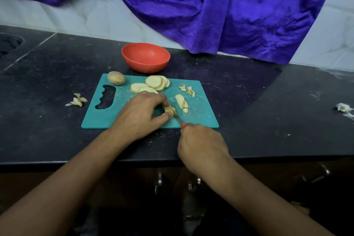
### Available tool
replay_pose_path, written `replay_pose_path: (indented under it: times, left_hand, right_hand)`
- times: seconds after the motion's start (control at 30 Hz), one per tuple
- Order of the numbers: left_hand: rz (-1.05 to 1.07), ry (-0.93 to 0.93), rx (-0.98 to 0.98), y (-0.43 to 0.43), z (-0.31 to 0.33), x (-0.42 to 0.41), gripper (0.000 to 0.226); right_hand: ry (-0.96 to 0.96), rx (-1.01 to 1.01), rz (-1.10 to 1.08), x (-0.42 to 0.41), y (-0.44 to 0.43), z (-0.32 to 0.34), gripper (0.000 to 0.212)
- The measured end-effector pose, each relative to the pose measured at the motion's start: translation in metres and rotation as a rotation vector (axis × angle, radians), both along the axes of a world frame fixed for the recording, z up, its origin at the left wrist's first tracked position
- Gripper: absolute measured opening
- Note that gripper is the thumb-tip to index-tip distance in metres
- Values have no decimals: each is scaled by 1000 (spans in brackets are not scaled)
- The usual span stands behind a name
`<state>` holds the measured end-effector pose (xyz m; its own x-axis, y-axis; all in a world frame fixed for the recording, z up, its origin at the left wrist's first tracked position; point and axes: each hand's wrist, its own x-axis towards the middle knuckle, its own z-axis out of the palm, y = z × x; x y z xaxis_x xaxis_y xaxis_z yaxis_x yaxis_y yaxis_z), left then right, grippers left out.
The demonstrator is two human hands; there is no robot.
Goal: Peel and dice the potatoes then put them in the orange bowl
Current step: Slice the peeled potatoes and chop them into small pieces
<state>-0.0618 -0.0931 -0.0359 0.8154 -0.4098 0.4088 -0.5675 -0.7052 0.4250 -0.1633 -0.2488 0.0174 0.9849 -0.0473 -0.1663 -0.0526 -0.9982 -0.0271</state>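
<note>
Knife [180, 121] at board [201, 115] front edge; left hand [139, 113] pins potato piece [169, 110].

No legible text, labels, brands, numbers or signs anywhere in view.

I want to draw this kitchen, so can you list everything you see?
counter: one, black, under everything
cloth: one, purple, hanging behind counter
cutting board: one, teal, on counter
orange bowl: one, orange, behind board
whole potato: one, brown, board's far-left corner
potato slices: one pile, pale yellow, board's far side
potato strips: few, pale, board's right half
peel scraps: two heaps, tan, board and counter
knife: one, orange handle, board's near edge
left hand: one, holding potato piece on board
right hand: one, gripping knife
</note>
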Motion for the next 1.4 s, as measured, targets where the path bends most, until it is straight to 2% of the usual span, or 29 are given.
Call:
replay_pose_path:
  times: [0.17,0.27,0.43,0.77,1.0,1.17,1.4]
  left_hand:
    - [-5,8,-2,0,2,-3,36]
    - [-1,3,-13,0,2,-5,36]
    - [-4,-12,-8,0,1,-5,23]
    - [2,-29,-24,-1,1,-5,25]
    - [-10,-31,-42,1,-1,-3,22]
    - [-15,-34,-27,1,-2,-2,29]
    - [-20,-53,-15,-1,-1,-1,26]
  right_hand:
    - [59,259,-76,25,-4,2,22]
    - [109,340,-119,35,-8,10,32]
    - [65,317,-85,35,-18,32,26]
    - [121,298,-76,36,-6,27,26]
    - [119,278,-76,38,2,24,18]
    - [56,227,-60,33,5,16,25]
    - [20,260,-41,21,-1,4,27]
